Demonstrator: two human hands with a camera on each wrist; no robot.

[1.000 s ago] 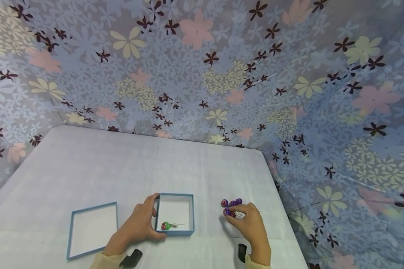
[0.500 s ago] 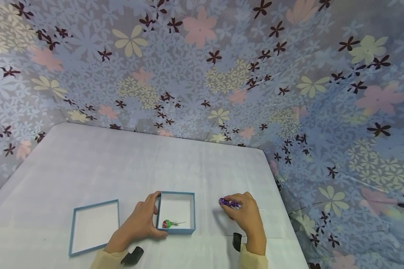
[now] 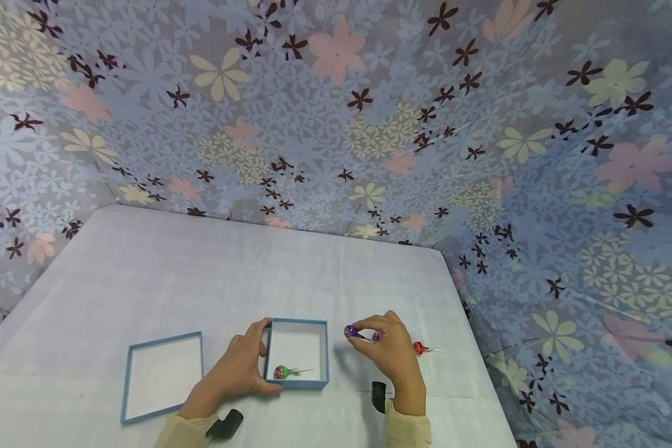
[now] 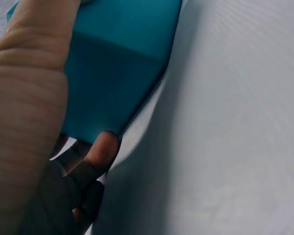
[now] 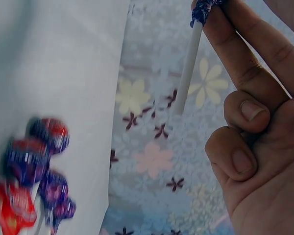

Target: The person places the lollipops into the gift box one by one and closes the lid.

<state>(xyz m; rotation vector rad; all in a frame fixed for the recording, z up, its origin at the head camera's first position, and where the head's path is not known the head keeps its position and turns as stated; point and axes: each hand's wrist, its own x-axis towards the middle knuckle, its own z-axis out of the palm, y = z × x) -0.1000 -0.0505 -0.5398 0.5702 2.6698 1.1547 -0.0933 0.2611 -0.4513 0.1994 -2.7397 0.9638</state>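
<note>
My left hand (image 3: 241,367) grips the left side of a shallow blue box (image 3: 298,385), thumb at the near corner and fingers at the far one. A green-and-red wrapped lollipop (image 3: 281,372) lies inside, along the near wall. Just right of the box, my right hand (image 3: 394,351) pinches a purple-wrapped lollipop (image 3: 350,331) above the table. In the right wrist view its white stick (image 5: 188,68) hangs from between the fingers, with the ring and little fingers curled into the palm. In the left wrist view, fingertips wrap the corner of the box's blue wall (image 4: 112,83).
More purple lollipops (image 5: 27,159) and a red lollipop (image 3: 420,348) lie on the table, partly hidden by my right hand in the head view. A blue-rimmed box lid (image 3: 165,376) lies inside up, left of my left hand. Flower-patterned cloth (image 3: 325,124) hangs behind the table.
My right hand has picked a purple lollipop out of the group and carried it left toward the box, uncovering the red lollipop. The left hand keeps its grip on the box.
</note>
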